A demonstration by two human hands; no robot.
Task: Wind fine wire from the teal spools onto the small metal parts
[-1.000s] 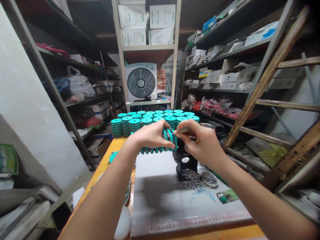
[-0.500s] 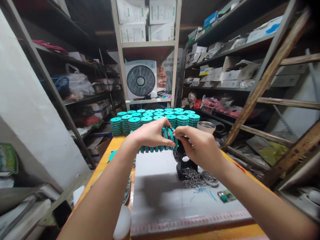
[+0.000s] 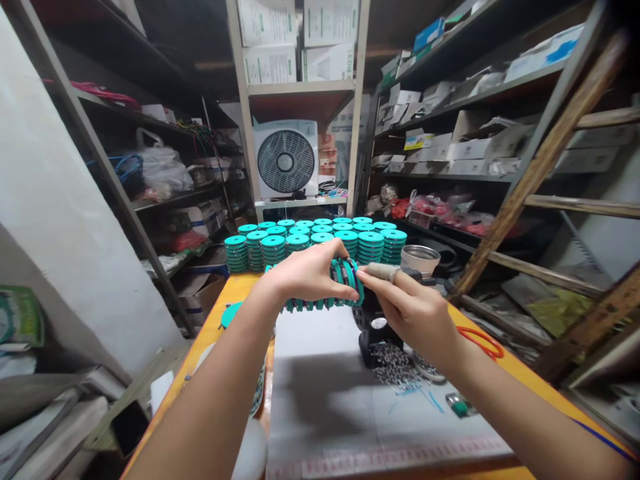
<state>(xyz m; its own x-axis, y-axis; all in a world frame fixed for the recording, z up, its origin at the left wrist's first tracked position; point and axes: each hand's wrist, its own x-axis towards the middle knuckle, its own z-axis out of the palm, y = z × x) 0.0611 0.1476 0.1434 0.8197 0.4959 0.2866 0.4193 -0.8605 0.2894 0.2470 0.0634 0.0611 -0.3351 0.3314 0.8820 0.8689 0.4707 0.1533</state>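
Note:
My left hand [image 3: 315, 270] is wrapped round a horizontal row of teal discs [image 3: 320, 303], thumb below and fingers above its right end. At that end, the fingertips of my right hand [image 3: 400, 293] are pressed together against the last disc; whatever they pinch is too small to make out. A grey wrap covers one right finger. Beneath and behind the right hand stands a black device [image 3: 367, 333], partly hidden. Small metal pieces [image 3: 393, 365] lie heaped beside its base on a white board [image 3: 325, 413].
Stacks of teal discs [image 3: 273, 250] line the table's back, with a cup [image 3: 420, 259] to their right. Red-orange loops [image 3: 483, 341] lie by the right forearm. A white round object [image 3: 251, 453] sits near the front left. A wooden ladder [image 3: 550, 160] leans at right.
The view has shifted slightly, bringing the red-orange loops into fuller view. My right hand has turned at the row's end, and its wrapped finger now shows. My left hand keeps its hold.

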